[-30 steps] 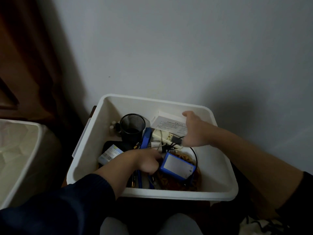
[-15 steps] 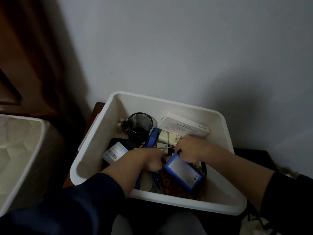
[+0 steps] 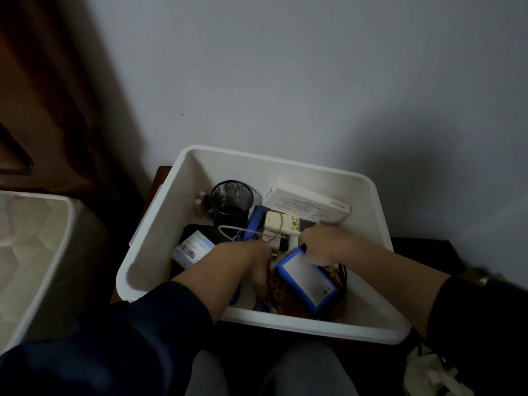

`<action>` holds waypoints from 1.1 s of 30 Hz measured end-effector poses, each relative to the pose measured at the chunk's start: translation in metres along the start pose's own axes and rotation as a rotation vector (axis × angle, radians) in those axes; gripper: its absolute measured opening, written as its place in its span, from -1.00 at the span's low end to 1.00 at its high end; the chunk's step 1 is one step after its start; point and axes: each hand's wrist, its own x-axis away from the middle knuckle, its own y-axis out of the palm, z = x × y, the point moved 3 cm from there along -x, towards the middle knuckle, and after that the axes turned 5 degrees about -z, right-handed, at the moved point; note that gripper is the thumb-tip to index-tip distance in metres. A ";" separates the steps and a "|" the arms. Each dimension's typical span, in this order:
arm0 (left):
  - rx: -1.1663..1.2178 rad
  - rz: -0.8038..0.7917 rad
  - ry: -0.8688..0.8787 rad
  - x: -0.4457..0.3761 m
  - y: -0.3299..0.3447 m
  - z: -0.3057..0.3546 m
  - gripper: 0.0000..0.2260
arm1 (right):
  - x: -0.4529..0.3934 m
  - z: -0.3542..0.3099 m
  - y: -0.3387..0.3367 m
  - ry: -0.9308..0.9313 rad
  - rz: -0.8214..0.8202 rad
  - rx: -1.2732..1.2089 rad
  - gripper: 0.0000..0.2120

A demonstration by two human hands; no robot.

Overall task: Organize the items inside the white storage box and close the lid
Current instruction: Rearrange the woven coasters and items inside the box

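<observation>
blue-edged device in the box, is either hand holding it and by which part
The right hand grips the blue-edged device at its far upper corner. Whether the left hand holds anything cannot be told.

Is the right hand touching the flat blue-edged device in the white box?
Touching. The head view shows the right hand gripping the blue-edged device at its upper corner.

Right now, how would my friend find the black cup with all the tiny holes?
Look in the white storage box against the wall. Near its far left corner stands the black mesh cup, upright and open on top. It is the only round, see-through thing there; the white carton beside it is flat and printed.
</observation>
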 end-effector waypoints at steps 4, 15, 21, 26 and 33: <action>-0.147 0.010 -0.025 0.004 0.000 0.005 -0.42 | 0.001 0.002 -0.004 0.063 -0.040 -0.234 -0.69; -0.362 0.037 -0.074 -0.004 0.006 0.007 -0.24 | 0.017 -0.016 0.008 -0.004 -0.061 0.080 -0.06; -0.381 0.033 -0.046 -0.002 0.006 0.005 -0.21 | 0.015 -0.018 -0.004 0.057 -0.053 0.151 -0.26; -0.382 0.053 -0.026 -0.002 0.003 0.006 -0.27 | 0.026 -0.007 -0.026 -0.050 0.173 -0.036 -0.43; -0.085 0.061 0.054 0.009 -0.002 -0.005 -0.53 | 0.028 -0.007 -0.043 -0.082 0.387 -0.362 -0.80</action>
